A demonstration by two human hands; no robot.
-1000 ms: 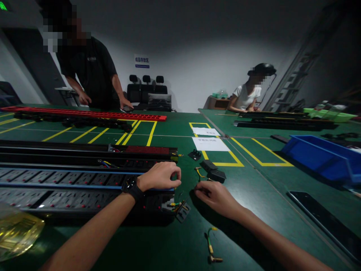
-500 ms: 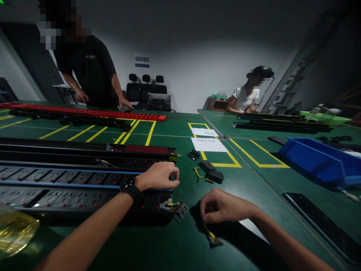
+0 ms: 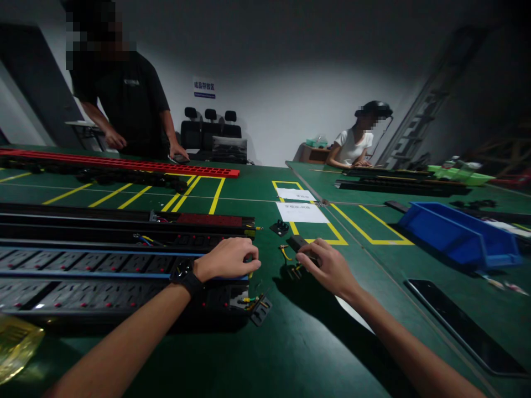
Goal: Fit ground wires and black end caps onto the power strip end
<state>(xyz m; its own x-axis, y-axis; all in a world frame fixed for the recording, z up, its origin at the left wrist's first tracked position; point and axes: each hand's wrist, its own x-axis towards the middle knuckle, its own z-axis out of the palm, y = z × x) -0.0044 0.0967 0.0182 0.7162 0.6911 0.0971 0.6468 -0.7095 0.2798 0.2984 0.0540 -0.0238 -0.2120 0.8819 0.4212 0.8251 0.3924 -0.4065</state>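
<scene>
My left hand (image 3: 232, 258) rests with curled fingers over the right end of the socket strips (image 3: 103, 262); a small bit of something shows at its fingertips, too small to name. My right hand (image 3: 326, 262) is closed on a black block (image 3: 299, 243) to the right of the strips. A short yellow wire (image 3: 285, 253) lies just left of that block. A black end piece (image 3: 261, 310) with wires hangs at the front strip's right end. Behind the block sits a small black part (image 3: 279, 228).
White paper sheets (image 3: 302, 212) lie mid-table. To the right are a blue bin (image 3: 460, 235) and a phone (image 3: 464, 326). A red rail (image 3: 124, 161) runs along the back left, where a person stands. Another person sits at the back right.
My right hand has moved forward and away from the near table, and now grips the black block. The yellow wire piece that hung below it is no longer there. My left hand stays about where it was.
</scene>
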